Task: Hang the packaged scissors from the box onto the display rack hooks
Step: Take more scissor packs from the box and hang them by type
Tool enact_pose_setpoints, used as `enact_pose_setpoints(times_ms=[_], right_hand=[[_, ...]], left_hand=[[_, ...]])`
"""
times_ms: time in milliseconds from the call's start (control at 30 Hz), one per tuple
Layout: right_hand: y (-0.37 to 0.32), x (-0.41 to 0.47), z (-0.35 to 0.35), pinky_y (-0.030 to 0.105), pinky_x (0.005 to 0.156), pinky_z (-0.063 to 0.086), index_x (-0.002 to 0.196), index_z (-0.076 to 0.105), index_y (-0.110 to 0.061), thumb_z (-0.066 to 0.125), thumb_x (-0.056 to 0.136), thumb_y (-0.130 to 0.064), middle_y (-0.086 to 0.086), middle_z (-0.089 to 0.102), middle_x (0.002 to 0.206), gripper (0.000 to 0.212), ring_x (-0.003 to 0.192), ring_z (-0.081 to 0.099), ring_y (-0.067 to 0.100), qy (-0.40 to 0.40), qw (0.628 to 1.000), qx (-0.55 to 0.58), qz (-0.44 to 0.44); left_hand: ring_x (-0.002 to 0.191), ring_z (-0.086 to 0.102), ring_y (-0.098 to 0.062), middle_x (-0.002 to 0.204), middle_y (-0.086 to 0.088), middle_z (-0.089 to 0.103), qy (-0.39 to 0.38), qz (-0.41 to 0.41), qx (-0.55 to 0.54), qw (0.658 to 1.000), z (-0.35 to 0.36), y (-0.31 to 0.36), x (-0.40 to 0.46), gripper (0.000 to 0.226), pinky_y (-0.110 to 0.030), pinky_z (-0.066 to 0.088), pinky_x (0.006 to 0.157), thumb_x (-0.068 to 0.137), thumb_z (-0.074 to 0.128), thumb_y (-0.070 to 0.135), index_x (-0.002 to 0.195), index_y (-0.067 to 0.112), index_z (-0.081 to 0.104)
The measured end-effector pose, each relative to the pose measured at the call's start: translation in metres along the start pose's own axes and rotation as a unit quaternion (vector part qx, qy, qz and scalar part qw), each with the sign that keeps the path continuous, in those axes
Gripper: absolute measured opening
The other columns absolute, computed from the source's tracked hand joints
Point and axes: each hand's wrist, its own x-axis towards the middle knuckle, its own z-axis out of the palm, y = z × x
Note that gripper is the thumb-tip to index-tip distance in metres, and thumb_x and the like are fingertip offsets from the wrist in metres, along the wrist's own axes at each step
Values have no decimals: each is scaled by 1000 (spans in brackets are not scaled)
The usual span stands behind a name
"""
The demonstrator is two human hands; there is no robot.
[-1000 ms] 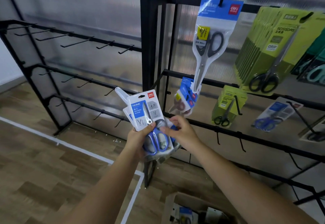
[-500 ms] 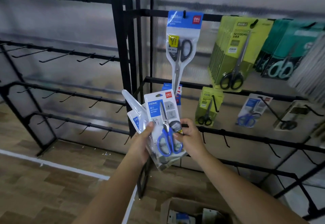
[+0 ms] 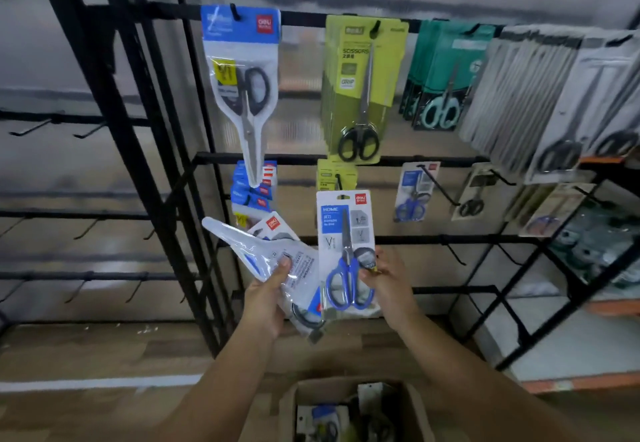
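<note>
Now the right hand [image 3: 388, 285] pinches an upright blue-handled scissors pack [image 3: 346, 251]. Left hand [image 3: 266, 299] grips several tilted packs [image 3: 266, 254] beside it.

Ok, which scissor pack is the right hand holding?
The white-carded HOME pack with blue-handled scissors, upright in the right hand; the left hand grips the tilted clear packs.

- Display rack [image 3: 346, 159]: stands behind both hands; its hooked bars run left to right in tiers.
- Right hand [image 3: 388, 285]: holds one upright scissors pack [image 3: 346, 251] in front of the rack's middle bars.
- Left hand [image 3: 266, 299]: just left of the right hand, grips a tilted bundle of packs [image 3: 273, 258].
- Hanging packs [image 3: 363, 88]: on the top bar, above the hands.
- Box [image 3: 349, 410]: on the floor below the hands, with packs inside.
</note>
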Motion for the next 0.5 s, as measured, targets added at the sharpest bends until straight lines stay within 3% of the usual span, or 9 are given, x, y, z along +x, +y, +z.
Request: enact_pose_setpoints(times_ms=[200, 233, 300, 400, 500], right_hand=[[-3, 6, -70, 47, 88, 49, 109, 50, 7, 51, 78, 21, 27, 55, 112, 34, 106, 57, 39, 105, 993, 18, -46], [-6, 7, -82, 46, 87, 49, 111, 52, 7, 53, 74, 17, 22, 58, 109, 38, 105, 58, 36, 110, 992, 10, -64], [-12, 8, -105, 42, 86, 51, 114, 57, 0, 52, 72, 13, -6, 67, 97, 44, 98, 62, 21, 119, 990, -9, -80], [-11, 16, -139, 45, 90, 50, 123, 56, -5, 43, 80, 24, -11, 65, 100, 54, 105, 60, 23, 151, 986, -14, -63], [-4, 27, -165, 40, 88, 52, 129, 54, -14, 48, 84, 18, -18, 63, 99, 56, 99, 61, 16, 152, 987, -44, -36]], left_hand=[[72, 71, -18, 86, -5, 74, 2, -10, 5, 1000, 42, -32, 9, 14, -35, 60, 63, 86, 63, 6, 99, 11, 65], [74, 71, -19, 88, -7, 74, 4, -14, 9, 1000, 49, -36, 9, 16, -35, 60, 62, 84, 64, 7, 100, 11, 65], [75, 72, -19, 87, -7, 75, 2, -16, 19, 1000, 61, -43, 11, 18, -34, 59, 57, 82, 66, 8, 99, 11, 64], [71, 72, -18, 82, -6, 75, -3, -20, 20, 1000, 76, -53, 13, 12, -31, 57, 54, 83, 65, 6, 95, 9, 65], [72, 72, -19, 83, -7, 75, -7, -9, 22, 1000, 88, -63, 15, 10, -31, 57, 55, 86, 63, 5, 94, 8, 65]])
